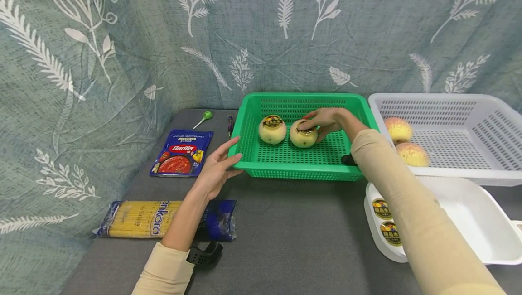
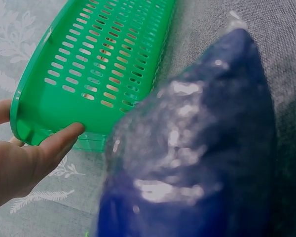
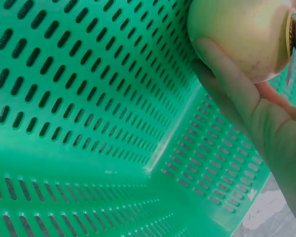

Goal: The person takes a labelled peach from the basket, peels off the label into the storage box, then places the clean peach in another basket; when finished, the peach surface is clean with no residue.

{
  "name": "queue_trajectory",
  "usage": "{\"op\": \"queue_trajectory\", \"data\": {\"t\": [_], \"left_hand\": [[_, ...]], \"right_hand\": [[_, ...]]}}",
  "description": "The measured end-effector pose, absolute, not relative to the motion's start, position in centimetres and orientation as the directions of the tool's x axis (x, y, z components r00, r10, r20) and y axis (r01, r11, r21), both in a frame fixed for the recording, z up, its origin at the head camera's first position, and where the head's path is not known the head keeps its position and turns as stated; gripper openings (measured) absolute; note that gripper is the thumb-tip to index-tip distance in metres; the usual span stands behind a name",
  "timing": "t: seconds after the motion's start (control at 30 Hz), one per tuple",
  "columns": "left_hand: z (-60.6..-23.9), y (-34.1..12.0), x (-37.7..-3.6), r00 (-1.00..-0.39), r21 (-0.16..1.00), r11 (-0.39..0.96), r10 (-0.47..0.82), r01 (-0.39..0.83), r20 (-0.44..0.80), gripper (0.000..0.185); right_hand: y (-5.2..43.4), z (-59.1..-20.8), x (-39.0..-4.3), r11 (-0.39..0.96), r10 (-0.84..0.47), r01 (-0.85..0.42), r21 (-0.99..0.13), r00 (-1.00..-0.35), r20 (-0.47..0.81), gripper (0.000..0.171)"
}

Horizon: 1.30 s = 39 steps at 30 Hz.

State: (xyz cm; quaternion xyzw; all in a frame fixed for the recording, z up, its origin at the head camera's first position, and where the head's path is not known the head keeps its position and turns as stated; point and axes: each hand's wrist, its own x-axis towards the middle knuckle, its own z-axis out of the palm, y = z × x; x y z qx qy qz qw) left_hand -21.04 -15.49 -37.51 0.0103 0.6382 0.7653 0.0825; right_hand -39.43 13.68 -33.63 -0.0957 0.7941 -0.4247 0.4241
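Observation:
In the head view, my right hand is inside the green basket, gripping a pale yellow peach. Its thumb lies by the black-and-gold label on that peach, and in the right wrist view fingers curve along the fruit's side. A second labelled peach sits to the left on the basket floor. My left hand holds the basket's front-left corner. The left wrist view shows one digit against the outer wall below the rim and other fingers beyond it.
Two reddish peaches lie in a grey basket at right. A white tub with round labels stands before it. At left are a Barilla pouch, a spaghetti pack under my left forearm, and a green lollipop.

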Motion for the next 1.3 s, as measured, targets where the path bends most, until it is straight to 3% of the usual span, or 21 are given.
{"op": "queue_trajectory", "data": {"t": [0.4, 0.77, 1.03, 1.3], "left_hand": [[-38.0, -14.9, -21.3, -0.984, 0.976, -0.181, 0.150, -0.122, -0.096, 0.056], [-37.8, -14.7, -21.5, -0.985, 0.975, -0.186, 0.146, -0.120, -0.093, 0.057], [-37.6, -14.9, -21.3, -0.986, 0.976, -0.177, 0.130, -0.125, -0.103, 0.056], [-37.4, -15.0, -21.1, -0.987, 0.975, -0.181, 0.119, -0.130, -0.109, 0.056]], "right_hand": [[14.8, -33.6, -39.0, 0.606, -0.526, 0.192, -0.772, -0.632, -0.569, 0.081], [17.5, -29.3, -38.0, 0.480, -0.590, 0.189, -0.857, -0.653, -0.474, 0.075], [18.5, -26.1, -34.6, 0.424, -0.629, 0.140, -0.895, -0.666, -0.402, 0.068], [18.9, -26.2, -29.3, 0.401, -0.671, 0.117, -0.908, -0.638, -0.379, 0.064]]}}
